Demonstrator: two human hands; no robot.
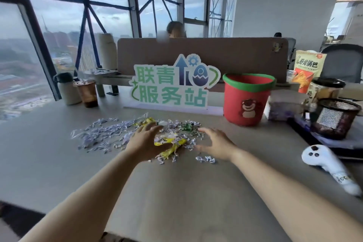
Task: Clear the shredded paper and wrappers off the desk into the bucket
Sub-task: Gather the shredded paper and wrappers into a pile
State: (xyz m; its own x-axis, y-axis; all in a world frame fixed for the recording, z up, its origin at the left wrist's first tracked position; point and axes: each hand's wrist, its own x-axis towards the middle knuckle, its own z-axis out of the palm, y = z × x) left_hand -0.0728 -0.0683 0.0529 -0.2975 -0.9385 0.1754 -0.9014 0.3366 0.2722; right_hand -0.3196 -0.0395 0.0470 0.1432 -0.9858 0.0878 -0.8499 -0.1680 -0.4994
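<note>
Neither grip has closed on anything yet as far as we can tell: our left hand (145, 141) lies flat with spread fingers on the yellow wrapper (170, 144), and our right hand (216, 143) is cupped open just to the bucket side of it, touching the scraps at most.

Progress-wise, we'd say basically nothing is done. The shredded paper (104, 133) is all still spread across the table (176, 192), in front of the red bucket (246, 100) and off to its left, well apart from it. We can't see inside the bucket, so can't swear it's empty.

Counting: one bucket, two hands, and we make out two yellow wrappers (the second one (146, 122) sits farther back, nearer the bucket's level), plus a small green wrapper (186, 126) and something clear that's too blurry to call. Shreds are too many to count; one little clump (205, 159) sits apart on our side of the pile.
</note>
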